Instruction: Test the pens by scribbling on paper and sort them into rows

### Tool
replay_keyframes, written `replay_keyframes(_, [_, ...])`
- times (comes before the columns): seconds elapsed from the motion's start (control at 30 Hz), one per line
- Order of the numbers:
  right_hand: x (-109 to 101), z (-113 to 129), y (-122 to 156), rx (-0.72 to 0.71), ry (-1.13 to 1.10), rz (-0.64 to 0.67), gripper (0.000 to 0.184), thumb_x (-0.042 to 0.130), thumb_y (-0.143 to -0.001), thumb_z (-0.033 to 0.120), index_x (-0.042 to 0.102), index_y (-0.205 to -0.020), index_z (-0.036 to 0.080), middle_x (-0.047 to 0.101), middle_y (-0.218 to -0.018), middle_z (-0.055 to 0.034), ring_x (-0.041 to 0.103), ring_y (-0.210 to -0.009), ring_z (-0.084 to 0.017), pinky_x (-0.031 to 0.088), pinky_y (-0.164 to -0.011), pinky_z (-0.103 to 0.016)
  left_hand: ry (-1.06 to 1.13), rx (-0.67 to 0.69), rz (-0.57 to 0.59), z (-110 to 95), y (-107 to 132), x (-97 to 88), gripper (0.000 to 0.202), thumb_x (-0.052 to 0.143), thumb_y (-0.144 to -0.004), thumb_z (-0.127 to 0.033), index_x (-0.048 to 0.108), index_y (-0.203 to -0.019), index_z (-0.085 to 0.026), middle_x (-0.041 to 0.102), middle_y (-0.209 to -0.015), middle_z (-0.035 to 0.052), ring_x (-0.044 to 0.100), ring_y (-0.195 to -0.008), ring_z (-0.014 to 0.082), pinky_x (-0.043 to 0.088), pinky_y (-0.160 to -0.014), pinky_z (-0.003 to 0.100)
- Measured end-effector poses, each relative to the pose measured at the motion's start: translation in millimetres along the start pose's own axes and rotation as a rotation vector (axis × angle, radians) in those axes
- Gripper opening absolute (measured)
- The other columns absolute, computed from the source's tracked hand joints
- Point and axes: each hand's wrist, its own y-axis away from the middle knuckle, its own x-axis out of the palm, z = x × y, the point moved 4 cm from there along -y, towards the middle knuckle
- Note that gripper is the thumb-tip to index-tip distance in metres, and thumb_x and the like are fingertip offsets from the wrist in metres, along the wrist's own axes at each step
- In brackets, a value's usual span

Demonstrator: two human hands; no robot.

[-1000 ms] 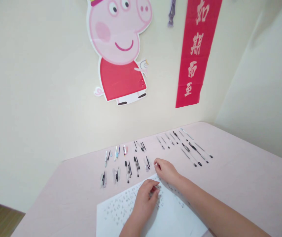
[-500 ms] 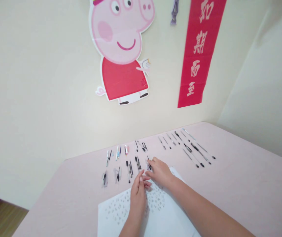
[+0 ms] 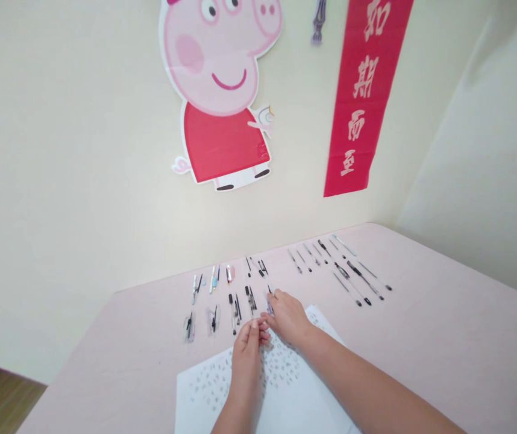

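My right hand (image 3: pixel 289 316) reaches across the top edge of a white sheet of paper (image 3: pixel 294 392) covered in small handwriting. Its curled fingertips pinch a small black and clear pen part (image 3: pixel 269 296) at the right end of the near row. My left hand (image 3: pixel 244 352) lies on the paper just left of it. Its fingers point forward, pressed together, and their tips meet the right hand's fingers. What they hold, if anything, is hidden. Several short pen parts (image 3: pixel 234 304) lie in two rows in front of both hands.
Several long pens and refills (image 3: pixel 349 271) lie in a row at the back right of the pink table (image 3: pixel 443 337). The table sits in a wall corner. A cartoon pig cutout (image 3: pixel 222 90) and a red banner (image 3: pixel 362 90) hang on the wall.
My right hand moved left from the bare table to the right end of the near pen row. My left hand turned and slid forward until its fingertips met the right hand.
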Motion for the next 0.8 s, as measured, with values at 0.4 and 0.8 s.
replay_keyframes(0.4, [0.6,1.6,3.7,-0.053,0.009,-0.033,0.021,0.053,-0.085,0.029,0.064,-0.099,0.016,0.06,-0.099,-0.0111,0.056,-0.092,-0.024,0.045,-0.077,-0.032,-0.052,0.01,0.022,-8.6,3.8,3.4,0.031,0.068,-0.068,-0.044,0.067,-0.081,-0.015,0.064,-0.068,0.0033,0.055,-0.058,0.0119,0.045,-0.057,0.024])
replay_keyframes(0.8, [4.0,-2.8,2.6,-0.035,-0.038,-0.076,0.02,0.058,-0.081,0.031,0.063,-0.09,0.015,0.06,-0.095,-0.0097,0.057,-0.089,-0.023,0.044,-0.076,-0.032,0.022,-0.005,-0.034,-8.1,6.4,-1.4,0.033,0.059,-0.073,-0.038,0.056,-0.097,-0.016,0.064,-0.059,0.0008,0.056,-0.051,0.0132,0.043,-0.05,0.024])
